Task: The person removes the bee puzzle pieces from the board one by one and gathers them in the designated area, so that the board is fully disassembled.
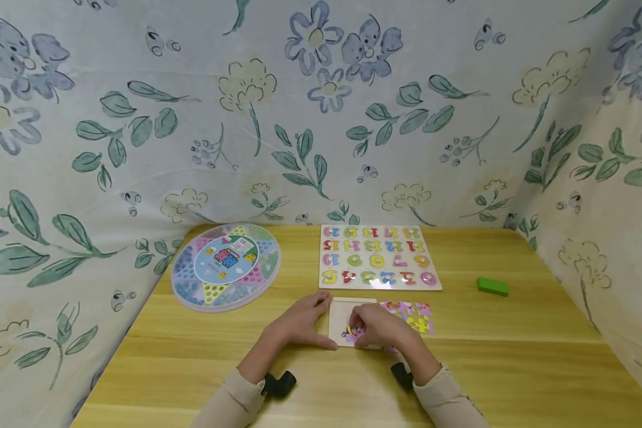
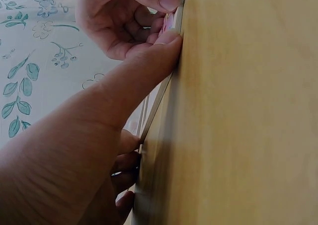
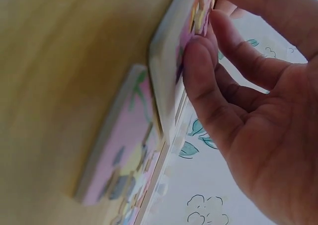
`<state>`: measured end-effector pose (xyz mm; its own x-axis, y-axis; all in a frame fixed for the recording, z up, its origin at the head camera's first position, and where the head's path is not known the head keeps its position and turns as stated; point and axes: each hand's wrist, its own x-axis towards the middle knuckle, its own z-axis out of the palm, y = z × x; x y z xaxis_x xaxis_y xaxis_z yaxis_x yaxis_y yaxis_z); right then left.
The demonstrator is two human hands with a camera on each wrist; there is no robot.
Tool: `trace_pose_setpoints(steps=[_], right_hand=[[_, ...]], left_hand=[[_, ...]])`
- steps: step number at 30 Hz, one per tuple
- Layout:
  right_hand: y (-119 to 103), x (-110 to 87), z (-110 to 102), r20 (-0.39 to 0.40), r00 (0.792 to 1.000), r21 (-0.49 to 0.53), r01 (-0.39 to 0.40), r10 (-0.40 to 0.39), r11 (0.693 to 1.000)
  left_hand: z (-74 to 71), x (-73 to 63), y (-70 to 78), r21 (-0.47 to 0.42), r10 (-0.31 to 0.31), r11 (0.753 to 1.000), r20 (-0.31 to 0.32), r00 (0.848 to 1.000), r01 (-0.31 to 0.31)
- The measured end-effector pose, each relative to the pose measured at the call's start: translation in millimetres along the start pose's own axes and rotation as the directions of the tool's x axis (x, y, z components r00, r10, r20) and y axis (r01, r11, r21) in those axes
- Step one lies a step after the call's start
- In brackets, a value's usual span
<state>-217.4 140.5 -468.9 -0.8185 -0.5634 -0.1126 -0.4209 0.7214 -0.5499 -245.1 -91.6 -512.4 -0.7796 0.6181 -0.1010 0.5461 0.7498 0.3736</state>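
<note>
A small pale wooden puzzle tray (image 1: 341, 310) lies flat on the table in front of me. My left hand (image 1: 298, 321) grips its left side, the thumb at the near edge and the fingers towards the far left corner. Over the tray's near right part, my right hand (image 1: 381, 326) pinches a puzzle piece (image 3: 201, 16) between thumb and fingers, low against the tray. Colourful pieces (image 1: 349, 334) lie in the near part of the tray, partly hidden by that hand. Several loose pink and yellow puzzle pieces (image 1: 421, 324) lie just right of the tray.
Behind the tray lies a number board (image 1: 380, 285) with colourful numerals. A round board with a star pattern (image 1: 270, 267) is at the back left. To the right is a green block (image 1: 493, 286). Floral cloth (image 1: 321, 166) hangs behind the wooden table (image 1: 513, 374).
</note>
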Motion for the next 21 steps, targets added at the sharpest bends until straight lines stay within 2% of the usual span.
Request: trace_pose_setpoints(steps=[6, 14, 21], right_hand=[[-0.1, -1.0, -1.2, 0.003, 1.000, 0.000, -0.004, 0.004, 1.000], [2.0, 0.5, -5.0, 0.028, 1.000, 0.051, -0.002, 0.000, 0.999], [5.2, 2.4, -4.6, 0.016, 0.999, 0.063, 0.034, -0.035, 0.997]], left_hand=[[-1.2, -0.8, 0.5, -0.005, -0.001, 1.000, 0.000, 1.000, 0.001], [-3.4, -0.2, 1.1, -0.011, -0.003, 1.000, 0.006, 1.000, 0.003], [-1.0, -0.3, 0.4, -0.001, 0.002, 1.000, 0.003, 1.000, -0.002]])
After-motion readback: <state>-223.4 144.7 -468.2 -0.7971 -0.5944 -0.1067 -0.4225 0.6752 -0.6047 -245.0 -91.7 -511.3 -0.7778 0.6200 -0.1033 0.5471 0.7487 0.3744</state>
